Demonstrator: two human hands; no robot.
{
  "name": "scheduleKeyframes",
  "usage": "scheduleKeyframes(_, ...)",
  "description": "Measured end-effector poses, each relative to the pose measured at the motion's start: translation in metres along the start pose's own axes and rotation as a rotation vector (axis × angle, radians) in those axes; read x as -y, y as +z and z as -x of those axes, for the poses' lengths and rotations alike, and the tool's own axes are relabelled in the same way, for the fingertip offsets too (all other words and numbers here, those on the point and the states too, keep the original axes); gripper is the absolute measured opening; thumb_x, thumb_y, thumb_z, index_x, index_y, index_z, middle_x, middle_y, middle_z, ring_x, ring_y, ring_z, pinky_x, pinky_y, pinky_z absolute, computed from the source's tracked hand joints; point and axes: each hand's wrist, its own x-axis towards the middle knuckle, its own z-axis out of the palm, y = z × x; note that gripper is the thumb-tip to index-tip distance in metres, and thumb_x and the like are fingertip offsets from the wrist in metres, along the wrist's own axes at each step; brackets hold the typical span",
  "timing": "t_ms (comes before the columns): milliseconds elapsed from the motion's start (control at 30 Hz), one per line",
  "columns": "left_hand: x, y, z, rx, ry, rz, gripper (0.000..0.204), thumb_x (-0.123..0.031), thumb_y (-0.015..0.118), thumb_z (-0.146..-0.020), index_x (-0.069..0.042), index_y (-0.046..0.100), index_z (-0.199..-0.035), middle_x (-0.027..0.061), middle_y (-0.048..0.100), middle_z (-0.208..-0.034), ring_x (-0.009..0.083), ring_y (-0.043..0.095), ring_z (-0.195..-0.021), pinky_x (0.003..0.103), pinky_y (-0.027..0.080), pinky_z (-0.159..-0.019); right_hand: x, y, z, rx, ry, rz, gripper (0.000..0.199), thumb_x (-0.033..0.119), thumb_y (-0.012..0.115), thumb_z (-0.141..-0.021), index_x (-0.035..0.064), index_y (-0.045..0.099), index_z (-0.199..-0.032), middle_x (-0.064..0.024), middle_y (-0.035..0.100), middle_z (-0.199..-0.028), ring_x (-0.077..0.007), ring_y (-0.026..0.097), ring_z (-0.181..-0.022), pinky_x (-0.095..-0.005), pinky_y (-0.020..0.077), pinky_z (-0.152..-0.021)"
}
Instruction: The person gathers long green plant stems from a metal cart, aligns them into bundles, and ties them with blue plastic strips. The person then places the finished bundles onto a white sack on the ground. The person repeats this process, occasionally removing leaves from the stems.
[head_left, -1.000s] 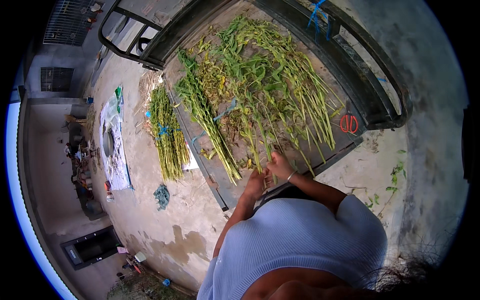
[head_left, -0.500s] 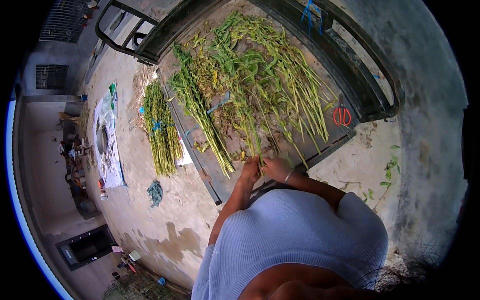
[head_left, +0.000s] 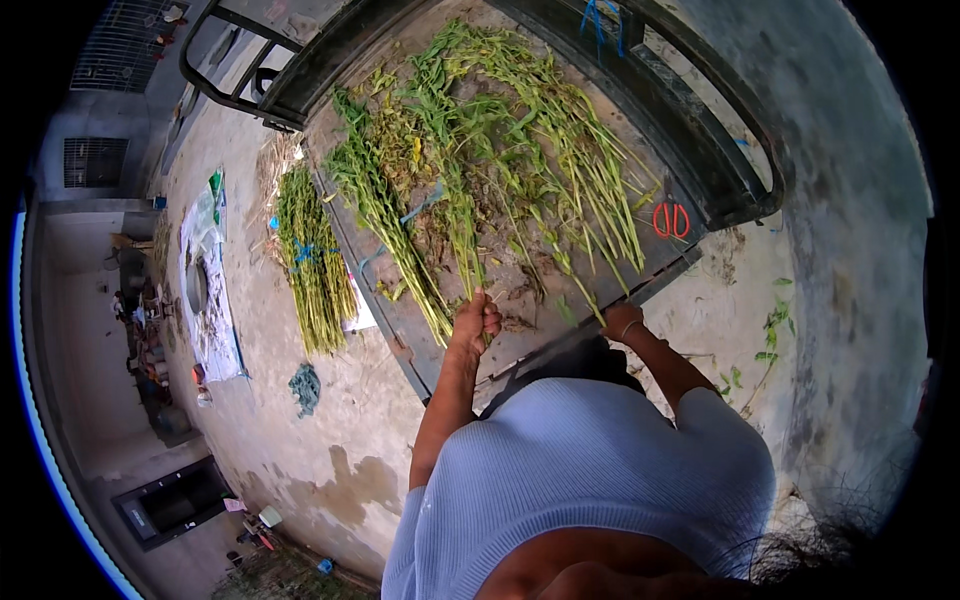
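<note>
My left hand (head_left: 476,319) is closed around the lower ends of a small bunch of green leafy stalks (head_left: 465,240), whose tops lie on the cart bed. Over to the right, my right hand (head_left: 621,321) pinches the cut end of another stalk (head_left: 566,265) at the bed's near edge. A sheaf of leafy stalks (head_left: 395,235) lies left of my left hand. Beyond my right hand, a larger spread of stalks (head_left: 600,180) fans across the bed. Some of my right fingers are hidden behind the hand.
Red-handled scissors (head_left: 671,219) lie at the bed's right corner, by the dark metal rail (head_left: 700,110). Blue strips (head_left: 424,203) and dry leaves lie among the stalks. On the ground at left are a tied bundle (head_left: 316,270), a dark rag (head_left: 304,388) and a white sheet (head_left: 225,330).
My hands were together at the near edge. The left has moved left with its bunch, while the right has gone right to another stalk's end.
</note>
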Motion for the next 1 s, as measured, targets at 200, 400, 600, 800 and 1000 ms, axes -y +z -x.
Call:
scheduleKeyframes(200, -0.005, 0.03, 0.05, -0.017, 0.269, -0.17, 0.023, -0.027, 0.045, -0.091, -0.012, 0.036, -0.075, -0.0034, 0.031, -0.053, 0.0063, 0.027, -0.04, 0.021, 0.021, -0.034, 0.009, 0.085, -0.073, -0.192, 0.206, -0.261, 0.029, 0.029, 0.067, -0.063, 0.0057, 0.062, -0.08, -0.0173, 0.061, -0.086, -0.0344, 0.059, -0.081, -0.0432, 0.0482, -0.071)
scheduleKeyframes(400, 0.033, -0.002, 0.083, -0.12, 0.385, -0.252, 0.02, -0.024, 0.045, -0.091, -0.012, 0.036, -0.079, -0.0016, 0.035, -0.055, 0.0077, 0.029, -0.04, 0.022, 0.022, -0.034, 0.027, 0.029, -0.051, 0.101, 0.002, -1.041, 0.013, 0.014, 0.062, -0.073, 0.0052, 0.053, -0.078, -0.0105, 0.059, -0.071, -0.021, 0.055, -0.055, -0.0315, 0.041, -0.046)
scheduleKeyframes(600, 0.044, 0.01, 0.071, -0.059, 0.11, -0.168, 0.026, -0.034, 0.049, -0.089, -0.01, 0.044, -0.082, 0.0013, 0.042, -0.062, 0.0074, 0.031, -0.044, 0.022, 0.028, -0.038, 0.108, -0.077, 0.01, 0.537, -0.343, -1.644, 0.017, 0.014, 0.061, -0.076, 0.0023, 0.049, -0.074, -0.0071, 0.056, -0.064, -0.0076, 0.047, -0.047, -0.0246, 0.034, -0.037)
scheduleKeyframes(800, 0.034, -0.008, 0.052, 0.015, 0.1, -0.377, 0.034, -0.039, 0.061, -0.08, -0.008, 0.048, -0.088, -0.0005, 0.046, -0.063, 0.008, 0.037, -0.046, 0.022, 0.03, -0.039, 0.165, -0.046, -0.011, -0.362, -0.698, -0.729, 0.019, 0.018, 0.059, -0.074, 0.0003, 0.05, -0.073, -0.0141, 0.051, -0.071, -0.0355, 0.053, -0.071, -0.0391, 0.0439, -0.065)
scheduleKeyframes(1000, 0.032, -0.014, 0.046, 0.015, 0.059, -0.316, 0.025, -0.031, 0.066, -0.079, -0.011, 0.051, -0.083, 0.0003, 0.051, -0.062, 0.0118, 0.045, -0.052, 0.025, 0.036, -0.044, 0.163, -0.056, -0.024, -0.243, -0.938, -0.779, 0.015, 0.017, 0.052, -0.08, 0.0019, 0.055, -0.077, -0.0129, 0.053, -0.08, -0.0309, 0.054, -0.076, -0.0366, 0.0442, -0.07)
